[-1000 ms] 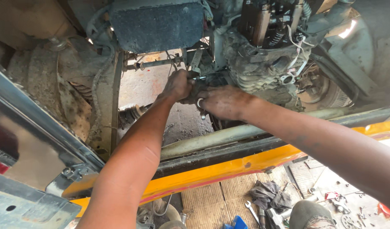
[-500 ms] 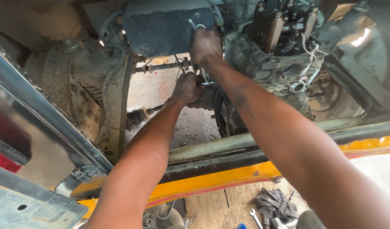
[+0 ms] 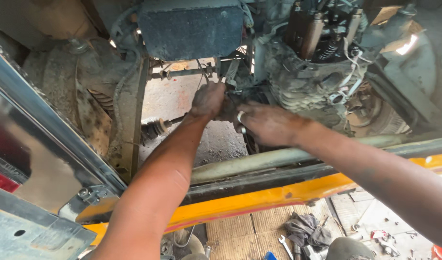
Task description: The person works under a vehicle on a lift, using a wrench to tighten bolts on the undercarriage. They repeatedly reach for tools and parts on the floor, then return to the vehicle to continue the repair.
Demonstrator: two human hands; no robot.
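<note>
My left hand point(image 3: 209, 98) reaches into the engine bay, its fingers curled on a dark greasy fitting point(image 3: 230, 103) beside the engine point(image 3: 303, 82). From the right, my right hand point(image 3: 266, 123) comes in and closes on the same fitting, touching the left hand. A bit of shiny metal point(image 3: 240, 117) shows at its fingers; I cannot tell if it is a tool or a ring. The fitting itself is mostly hidden by both hands.
A black box point(image 3: 192, 29) hangs just above the hands. A drive shaft point(image 3: 156, 127) runs to the left below them. A yellow frame rail point(image 3: 259, 200) crosses under my arms, beside a shiny metal panel point(image 3: 38, 159). A spanner point(image 3: 285, 245) and rag point(image 3: 305, 228) lie on the floor.
Half a second ago my right hand was up at the black box; it has dropped back down beside the left hand. The left hand has stayed on the fitting.
</note>
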